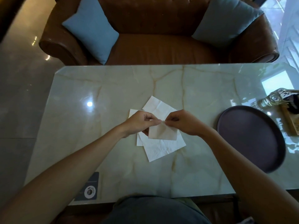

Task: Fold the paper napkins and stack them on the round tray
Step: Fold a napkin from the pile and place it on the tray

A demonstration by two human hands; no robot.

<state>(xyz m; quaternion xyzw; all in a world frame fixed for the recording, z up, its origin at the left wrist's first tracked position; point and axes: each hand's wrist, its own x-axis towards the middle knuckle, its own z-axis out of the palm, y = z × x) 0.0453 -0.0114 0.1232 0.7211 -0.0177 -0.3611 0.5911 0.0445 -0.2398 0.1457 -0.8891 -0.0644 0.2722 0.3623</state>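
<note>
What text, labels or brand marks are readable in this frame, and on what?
None legible.
Dark card at the table's near left edge: a white ring logo and faint lines, too blurred to read.
Wooden block beside the glass bottle: small markings, too small to read.

I sit at a glossy marble-look table (pixel 113 88) in what looks like a cafe or lounge: a brown leather sofa (pixel 158 46) with blue cushions (pixel 91 28) faces me, a round serving tray (pixel 249 138) and glass bottle (pixel 270 98) at my right, polished floor tiles (pixel 21 75) beyond.
</note>
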